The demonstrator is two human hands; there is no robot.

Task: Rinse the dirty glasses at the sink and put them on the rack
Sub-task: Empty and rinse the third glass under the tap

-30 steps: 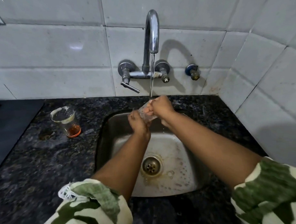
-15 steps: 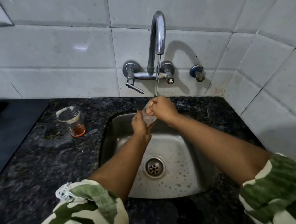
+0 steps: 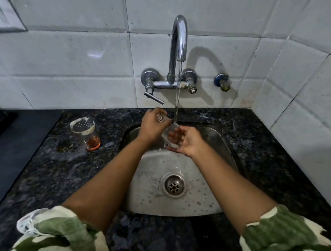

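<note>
A clear glass (image 3: 169, 132) lies tilted under the running stream from the tap (image 3: 179, 41), over the back of the steel sink (image 3: 177, 204). My left hand (image 3: 153, 125) grips its upper end. My right hand (image 3: 186, 143) is under its lower end, fingers spread and palm up, touching it. A second glass (image 3: 85, 133) with a reddish-brown residue at the bottom stands upright on the dark counter to the left of the sink. No rack is in view.
The dark speckled counter (image 3: 56, 174) surrounds the sink. White tiled walls (image 3: 69, 56) stand behind and at the right. A lever handle (image 3: 154, 97) juts out below the tap. A small blue valve (image 3: 222, 83) is on the wall to the right.
My right hand has come off the top of the glass and dropped under its lower end, opening palm up. My left hand has risen to the glass's upper end. The glass now lies more tilted.
</note>
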